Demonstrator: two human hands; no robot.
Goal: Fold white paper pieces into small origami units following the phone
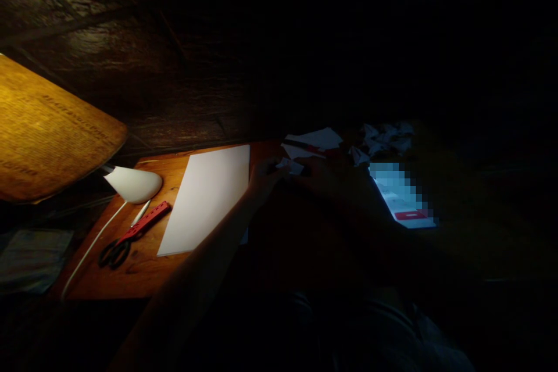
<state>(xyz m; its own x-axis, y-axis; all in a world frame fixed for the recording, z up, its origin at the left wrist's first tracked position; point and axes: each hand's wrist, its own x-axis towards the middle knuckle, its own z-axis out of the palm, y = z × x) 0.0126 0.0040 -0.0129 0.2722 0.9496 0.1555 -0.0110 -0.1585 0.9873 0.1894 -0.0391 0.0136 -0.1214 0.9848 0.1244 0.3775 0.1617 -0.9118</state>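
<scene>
The scene is very dark, lit only from the left. My left hand [264, 177] reaches across a wooden table [143, 270] and pinches a small folded piece of white paper [291, 166]. My right hand [325, 174] is a dim shape just right of that paper, and its fingers seem to touch the paper too. A large white sheet [207, 197] lies flat just left of my left hand.
A white lamp head [133, 184] with its cord sits at the table's left, next to black-handled scissors [115, 251] and a red ruler [148, 221]. A lit phone screen [403, 197] glows at right. Paper scraps [314, 140] and crumpled paper [386, 138] lie behind.
</scene>
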